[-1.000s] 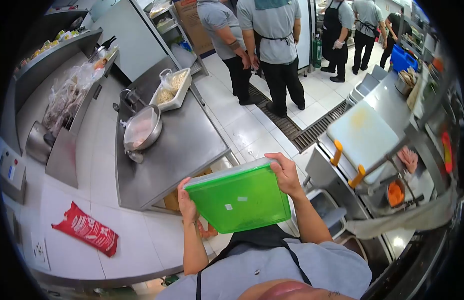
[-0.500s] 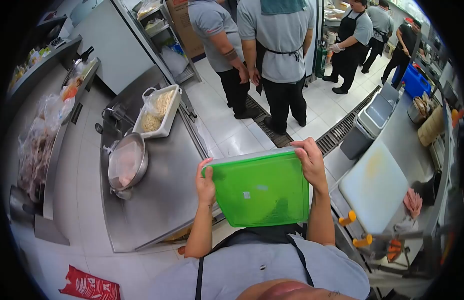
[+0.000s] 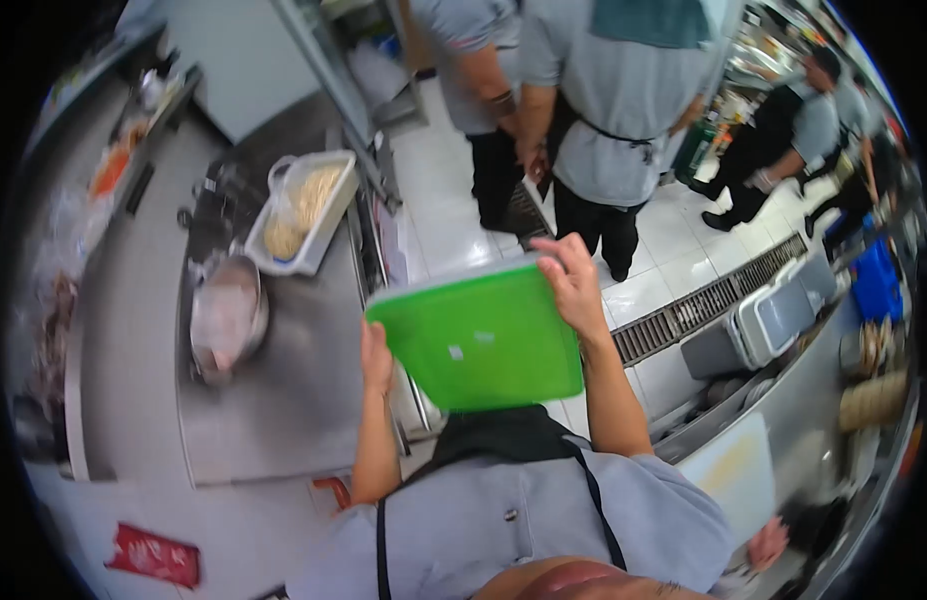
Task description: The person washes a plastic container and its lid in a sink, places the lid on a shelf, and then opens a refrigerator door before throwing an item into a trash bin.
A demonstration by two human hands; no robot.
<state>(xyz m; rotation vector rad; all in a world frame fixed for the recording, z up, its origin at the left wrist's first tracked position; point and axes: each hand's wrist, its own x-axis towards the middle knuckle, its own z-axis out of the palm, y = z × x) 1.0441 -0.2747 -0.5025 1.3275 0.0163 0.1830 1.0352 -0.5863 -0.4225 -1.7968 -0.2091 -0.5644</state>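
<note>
A green plastic container (image 3: 483, 350) with a pale, translucent far edge is held up in front of my body, tilted. A small white label shows on its green face. My left hand (image 3: 377, 358) is closed on its left side, and my right hand (image 3: 573, 285) grips the upper right corner with the thumb on the near side. What lies inside or behind the container is hidden. To the left, on the steel counter (image 3: 293, 400), sit a round metal bowl (image 3: 255, 330) with pale contents and a white tub (image 3: 328, 235) of noodle-like food.
Two people in grey shirts (image 3: 623, 150) stand ahead on the tiled floor. Further right are more people (image 3: 783, 130), a floor drain (image 3: 703, 305), grey lidded bins (image 3: 773, 315) and a white cutting board (image 3: 733, 470). A red bag (image 3: 153, 555) lies on the floor at lower left.
The view has swung, so the scene has shifted. The container and both hands sit further left and higher in view, with the container still held by both hands.
</note>
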